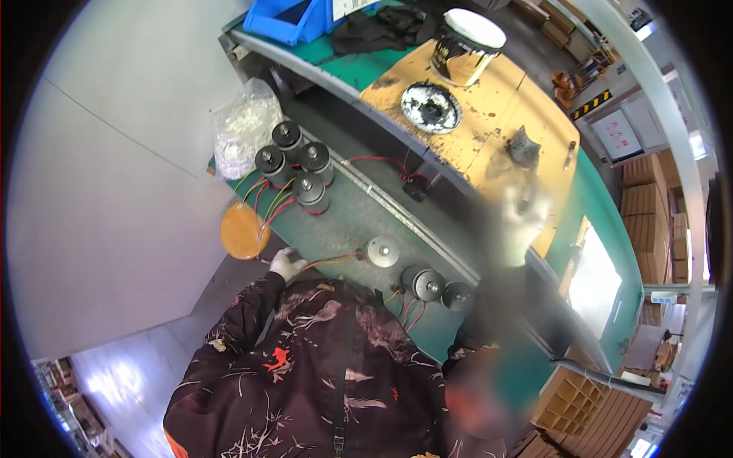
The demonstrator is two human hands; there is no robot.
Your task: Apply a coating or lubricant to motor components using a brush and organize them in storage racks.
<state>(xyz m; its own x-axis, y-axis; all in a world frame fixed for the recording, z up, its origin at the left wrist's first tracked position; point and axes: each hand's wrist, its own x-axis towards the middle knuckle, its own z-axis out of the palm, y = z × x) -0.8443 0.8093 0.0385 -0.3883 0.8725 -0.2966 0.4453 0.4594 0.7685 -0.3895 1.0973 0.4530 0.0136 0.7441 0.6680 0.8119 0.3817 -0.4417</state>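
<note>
My left hand point(287, 263), in a white glove, is closed at the table's near edge on the thin coloured wires point(332, 260) of a silver motor point(382, 251). That motor sits on the green table with its shaft up. My right hand point(527, 214), also gloved in white, reaches over the yellow board point(489, 99); motion smears its fingers, and whether it holds anything cannot be made out. Near it on the board lies a dark grey crumpled piece point(524, 148). Right of the silver motor stand two black motors point(422, 283) with coloured wires.
Several black motors point(311, 191) cluster at the table's left, beside a clear plastic bag point(248, 126) and a round wooden disc point(244, 230). Across a gap, the board carries a smeared bucket point(467, 46) and a black-and-white lid point(431, 108). A blue bin point(286, 21) is behind.
</note>
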